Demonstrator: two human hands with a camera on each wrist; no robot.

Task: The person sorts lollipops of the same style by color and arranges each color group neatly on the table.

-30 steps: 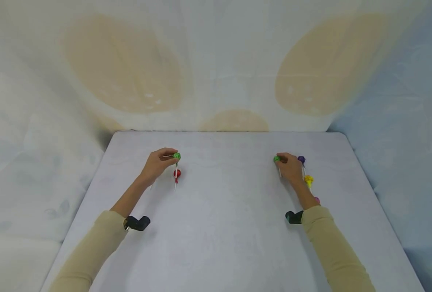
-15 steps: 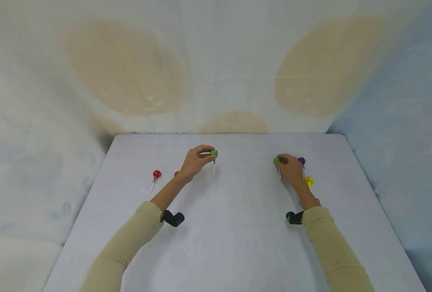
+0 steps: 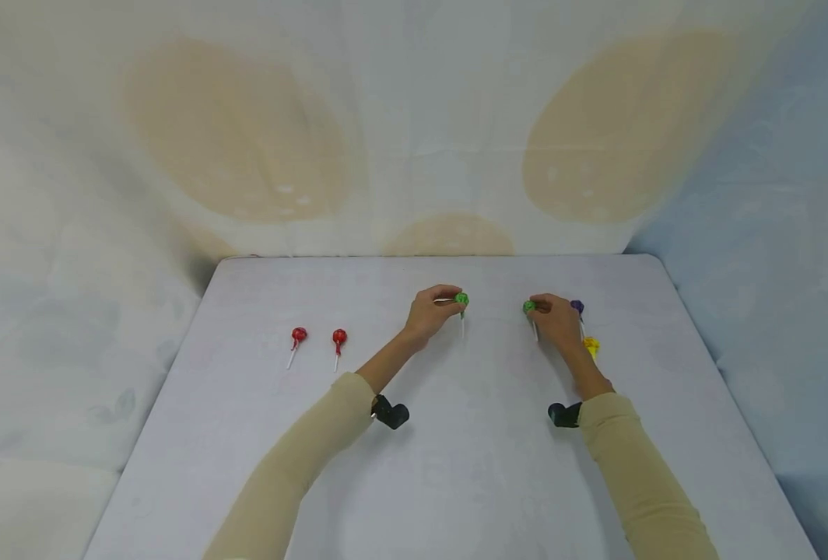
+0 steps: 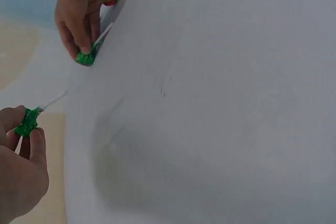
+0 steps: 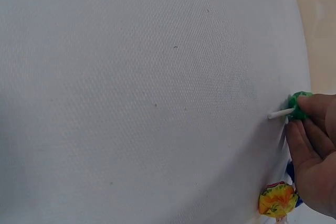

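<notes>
Pinched by its head in the left hand (image 3: 428, 314), one green lolly (image 3: 461, 299) is carried stick-down; another (image 3: 529, 306) is pinned to the table (image 3: 456, 467) under the right hand (image 3: 557, 323), its fingers pinched on the head.

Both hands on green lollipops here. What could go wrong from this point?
The left hand pinches its green lollipop by the wrapped head only, stick hanging free, so it may swing or slip. The right hand holds the other green lollipop beside the purple lollipop and yellow lollipop; moving it could nudge them.
</notes>
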